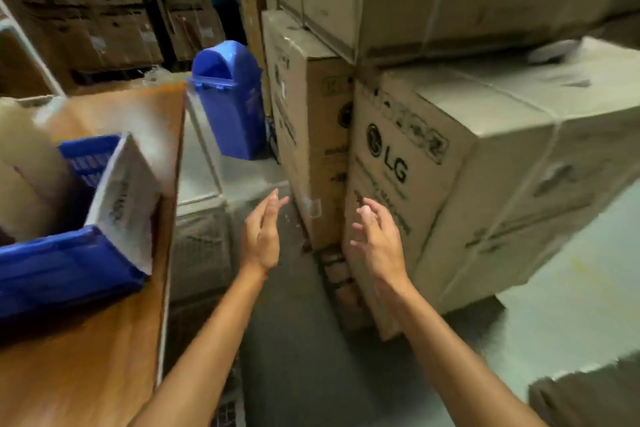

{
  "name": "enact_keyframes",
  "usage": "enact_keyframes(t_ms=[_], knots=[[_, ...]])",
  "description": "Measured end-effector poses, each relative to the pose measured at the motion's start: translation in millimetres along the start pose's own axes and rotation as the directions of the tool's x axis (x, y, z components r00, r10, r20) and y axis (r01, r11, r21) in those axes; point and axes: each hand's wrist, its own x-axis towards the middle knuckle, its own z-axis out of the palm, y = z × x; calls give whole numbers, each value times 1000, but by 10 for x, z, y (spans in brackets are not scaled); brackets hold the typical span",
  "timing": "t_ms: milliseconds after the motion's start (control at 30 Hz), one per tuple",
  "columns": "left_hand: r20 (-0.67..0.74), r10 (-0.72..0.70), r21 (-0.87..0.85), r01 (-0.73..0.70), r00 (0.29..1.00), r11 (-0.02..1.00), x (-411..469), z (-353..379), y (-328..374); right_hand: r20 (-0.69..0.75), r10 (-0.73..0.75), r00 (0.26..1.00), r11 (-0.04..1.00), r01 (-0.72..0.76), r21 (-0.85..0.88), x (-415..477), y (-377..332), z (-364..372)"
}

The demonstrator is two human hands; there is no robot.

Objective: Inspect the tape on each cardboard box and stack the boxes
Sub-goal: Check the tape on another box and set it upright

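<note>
Here, the left hand (260,234) and right hand (379,239) hover wide and empty before a matte brown strapped cardboard box (460,177), beside a glossy blue plastic bin (230,104).

Dim, motion-blurred (edges warped).

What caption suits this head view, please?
Both empty hands, left and right, reach toward stacked cardboard boxes.

The brown LG-printed cardboard box (450,163) is looking matt and dusty. Left of it, the blue plastic swing-lid bin (230,100) is showing a smooth sheen. The orange-brown wooden tabletop (114,340), further left, is looking polished.
</note>
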Motion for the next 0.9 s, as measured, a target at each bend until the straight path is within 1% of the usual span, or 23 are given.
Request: enact_keyframes(t_ms=[67,133,200,300,400,500,567,667,800,900], knots=[[132,23,26,-27,991,999,-69,599,23,-125,28,992,1000,-28,-1,-11,15,-609],[263,26,42,-39,965,998,-163,1220,51,-243,47,969,999,-46,11,-33,22,-1210],[362,2,41,-18,932,999,-277,1808,63,-344,70,936,997,-71,11,-72,44,-1770],[488,-68,56,47,870,997,-526,2757,34,-486,125,865,992,-111,57,-205,122,-2708],[586,-154,52,153,795,987,-930,3830,-10,-599,194,777,981,-164,105,-416,265,-3776],[669,-293,60,343,683,937,-1425,4904,10,-701,276,657,961,-172,217,-629,428,-4845],[709,-367,87,442,602,893,-1737,5518,31,-734,352,581,933,-156,323,-779,495,-5479],[715,-495,153,581,493,799,-2071,6270,-17,-758,451,471,887,-148,436,-1007,607,-6251],[741,-551,251,604,383,756,-2301,7087,-166,-776,518,361,850,-114,514,-1179,783,-7011],[753,-560,301,577,345,760,-2369,7567,-322,-784,550,288,831,-97,548,-1210,911,-7414]])
